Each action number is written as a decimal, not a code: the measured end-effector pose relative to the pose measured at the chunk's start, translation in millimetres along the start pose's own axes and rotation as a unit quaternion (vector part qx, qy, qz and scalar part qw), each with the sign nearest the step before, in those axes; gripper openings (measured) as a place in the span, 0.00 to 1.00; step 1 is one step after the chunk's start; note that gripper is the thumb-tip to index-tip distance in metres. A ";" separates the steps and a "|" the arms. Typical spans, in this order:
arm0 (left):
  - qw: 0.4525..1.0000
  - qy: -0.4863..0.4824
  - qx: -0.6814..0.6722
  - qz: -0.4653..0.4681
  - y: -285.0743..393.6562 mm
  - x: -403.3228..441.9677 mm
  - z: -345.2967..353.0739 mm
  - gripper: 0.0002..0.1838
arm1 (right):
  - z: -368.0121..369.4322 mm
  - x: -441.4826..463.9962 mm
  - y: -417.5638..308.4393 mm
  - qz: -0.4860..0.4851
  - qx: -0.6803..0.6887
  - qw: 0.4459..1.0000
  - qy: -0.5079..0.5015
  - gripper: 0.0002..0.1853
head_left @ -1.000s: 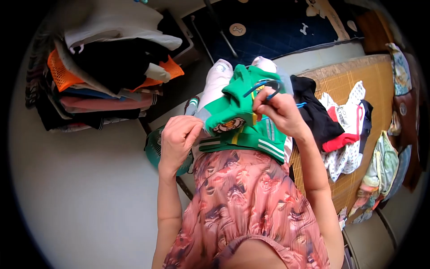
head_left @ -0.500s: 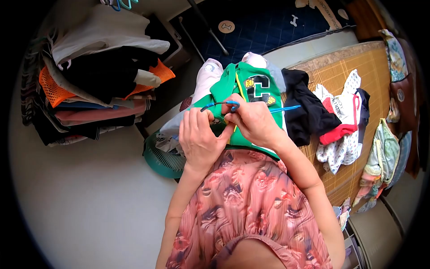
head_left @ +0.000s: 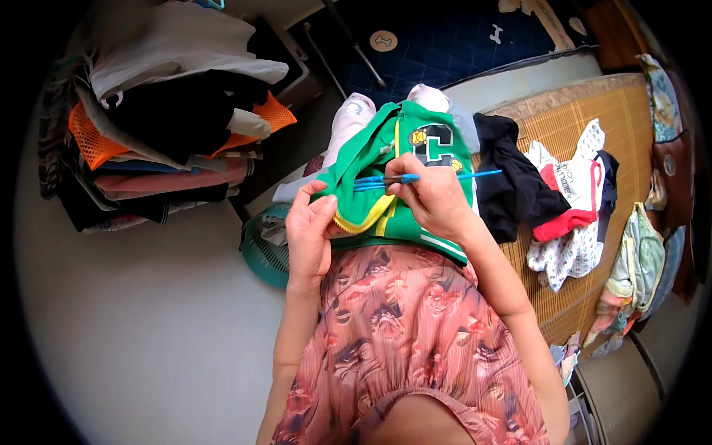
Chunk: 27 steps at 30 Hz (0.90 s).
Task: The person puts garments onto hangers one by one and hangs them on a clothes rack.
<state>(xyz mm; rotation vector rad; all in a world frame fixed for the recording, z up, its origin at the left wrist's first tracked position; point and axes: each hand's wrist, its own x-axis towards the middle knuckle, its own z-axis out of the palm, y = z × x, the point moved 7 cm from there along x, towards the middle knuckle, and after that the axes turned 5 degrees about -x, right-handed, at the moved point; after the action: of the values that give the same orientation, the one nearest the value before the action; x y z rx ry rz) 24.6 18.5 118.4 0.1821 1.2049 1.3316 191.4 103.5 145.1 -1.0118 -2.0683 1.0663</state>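
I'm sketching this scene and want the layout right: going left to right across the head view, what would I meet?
Pink folded garment, left hand, right hand, black garment, red-and-white top, pale green cloth.

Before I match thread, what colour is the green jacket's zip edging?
Yellow: the zip edging on the green jacket shows best in the head view.

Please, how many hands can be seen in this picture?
2. The left hand pinches the edge of the green jacket; the right hand grips the blue hanger over it. No other hand shows.
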 end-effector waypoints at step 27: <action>0.943 0.059 0.214 0.248 16.0 14.3 -24.2 0.13 | 42.2 29.4 104.6 0.161 -0.316 0.933 0.057 0.33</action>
<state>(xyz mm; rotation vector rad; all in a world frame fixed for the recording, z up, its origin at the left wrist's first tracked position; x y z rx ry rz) -6.6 22.7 111.1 0.7682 1.6109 1.5037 180.4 151.7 39.6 -1.7279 -2.2418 0.4488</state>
